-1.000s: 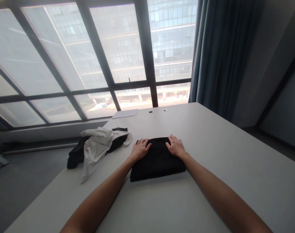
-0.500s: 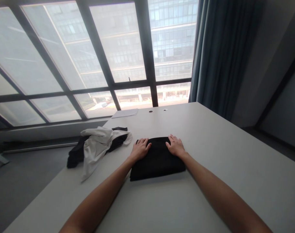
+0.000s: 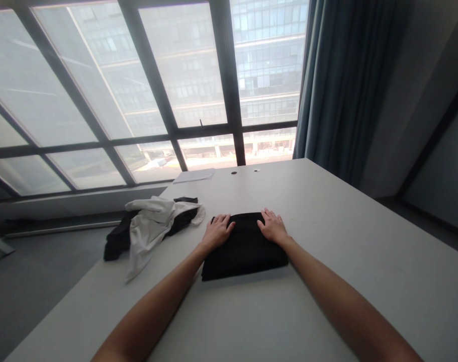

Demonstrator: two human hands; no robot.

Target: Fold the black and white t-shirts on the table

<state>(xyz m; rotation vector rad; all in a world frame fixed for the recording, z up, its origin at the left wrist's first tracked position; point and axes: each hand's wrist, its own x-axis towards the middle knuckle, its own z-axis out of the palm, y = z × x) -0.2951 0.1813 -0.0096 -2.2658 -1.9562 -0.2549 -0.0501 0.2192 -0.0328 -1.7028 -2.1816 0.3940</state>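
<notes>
A folded black garment (image 3: 244,249) lies flat on the white table (image 3: 327,251) in front of me. My left hand (image 3: 217,231) rests on its far left corner, fingers stretched out flat. On the far right corner lies my right hand (image 3: 273,227), also flat with fingers apart. Neither hand grips the cloth; both press down on it.
A loose heap of white and black clothes (image 3: 153,226) hangs over the table's left edge. A sheet of paper (image 3: 194,176) lies at the far edge by the window. A blue curtain (image 3: 338,85) hangs at the right. The floor drops away left of the table.
</notes>
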